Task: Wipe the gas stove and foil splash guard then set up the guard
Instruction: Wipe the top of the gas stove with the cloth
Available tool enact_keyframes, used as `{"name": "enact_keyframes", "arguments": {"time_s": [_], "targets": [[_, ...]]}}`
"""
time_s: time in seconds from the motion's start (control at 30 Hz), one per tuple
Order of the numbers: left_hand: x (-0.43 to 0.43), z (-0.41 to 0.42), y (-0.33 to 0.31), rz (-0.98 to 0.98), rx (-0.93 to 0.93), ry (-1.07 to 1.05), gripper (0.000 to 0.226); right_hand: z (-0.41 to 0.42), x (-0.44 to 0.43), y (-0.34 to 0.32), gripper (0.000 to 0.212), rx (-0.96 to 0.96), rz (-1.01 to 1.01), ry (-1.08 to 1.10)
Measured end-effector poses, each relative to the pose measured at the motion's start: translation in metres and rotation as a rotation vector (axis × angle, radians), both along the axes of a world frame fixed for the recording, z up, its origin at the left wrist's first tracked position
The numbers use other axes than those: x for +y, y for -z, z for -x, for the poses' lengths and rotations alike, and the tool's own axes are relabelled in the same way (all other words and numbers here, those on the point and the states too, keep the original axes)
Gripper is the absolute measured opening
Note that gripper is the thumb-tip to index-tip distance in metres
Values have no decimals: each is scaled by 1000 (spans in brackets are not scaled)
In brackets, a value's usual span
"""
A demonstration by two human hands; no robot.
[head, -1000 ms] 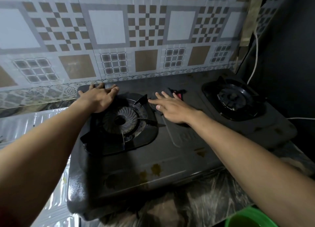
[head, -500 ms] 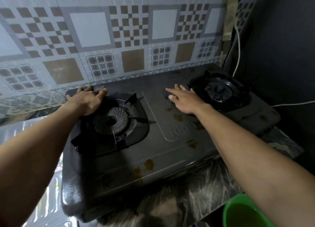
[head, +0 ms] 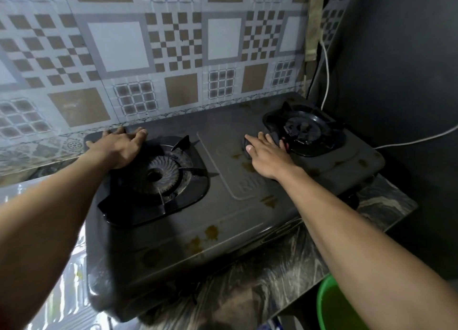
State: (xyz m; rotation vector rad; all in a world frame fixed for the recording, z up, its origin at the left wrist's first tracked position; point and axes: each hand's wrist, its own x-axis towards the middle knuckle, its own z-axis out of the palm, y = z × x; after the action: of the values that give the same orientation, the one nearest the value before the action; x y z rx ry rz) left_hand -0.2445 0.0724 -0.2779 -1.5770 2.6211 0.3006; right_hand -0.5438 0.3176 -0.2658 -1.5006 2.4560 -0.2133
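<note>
Left hand point(head: 119, 147): flat, fingers spread, palm pressed on the back-left corner of the gas stove point(head: 223, 218); nothing gripped.
Right hand point(head: 266, 156): laid flat, fingers extended, pressing a dark cloth point(head: 247, 148) onto the stove's middle panel, just beside the right burner point(head: 304, 131); cloth pinned under the palm, not clenched.
Stove position: on the marbled surface point(head: 247, 295), back edge against the patterned wall covering point(head: 173, 57).
Foil splash guard point(head: 57, 292): apparently the ribbed silvery sheet lying flat to the left of the stove; not yet set up.
Stains point(head: 212, 231): brown spots near the front edge and on the middle panel, not yet wiped.
Risk, burner: fingers or cloth likely to snag on the right pan support if swept further right.
Risk, stove: hard rubbing could slide it on the surface; probably the reason for the bracing left hand.
Risk, cord: white cable point(head: 327, 64) close behind the right burner, could be tugged.
Green basin point(head: 332, 307): bottom right, only partly in frame; contents impossible to tell.
</note>
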Motion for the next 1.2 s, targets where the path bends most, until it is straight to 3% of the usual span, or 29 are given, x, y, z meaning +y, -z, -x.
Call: {"name": "enact_keyframes", "arguments": {"time_s": [0.1, 0.2, 0.33, 0.5, 0.6, 0.8, 0.93, 1.03, 1.2], "targets": [[5, 3, -5, -6, -8, -27, 84, -22, -8, -3, 48, -10, 36, -63], [4, 1, -3, 4, -5, -6, 99, -46, -10, -3, 47, -32, 66, -170], [3, 2, -1, 8, -20, -22, 88, -68, -1, -2, 47, -59, 55, -310], [-6, 0, 5, 34, -17, -15, 101, -60, 27, 1, 47, -44, 37, -435], [-13, -1, 8, 48, -20, 7, 114, -40, 37, 2, 46, -61, 57, -376], [-4, 4, 4, 44, 31, -41, 94, -7, 52, 7, 47, -16, 103, -23], [4, 5, -2, 63, 53, -32, 97, -29, 51, 11, 48, 63, 95, 135], [13, 6, -7, 101, 42, -48, 88, -58, 53, 11, 49, 62, 104, 97], [18, 6, -9, 180, 60, -72, 92, -118, 62, 5, 49, -2, 118, -166]]}}
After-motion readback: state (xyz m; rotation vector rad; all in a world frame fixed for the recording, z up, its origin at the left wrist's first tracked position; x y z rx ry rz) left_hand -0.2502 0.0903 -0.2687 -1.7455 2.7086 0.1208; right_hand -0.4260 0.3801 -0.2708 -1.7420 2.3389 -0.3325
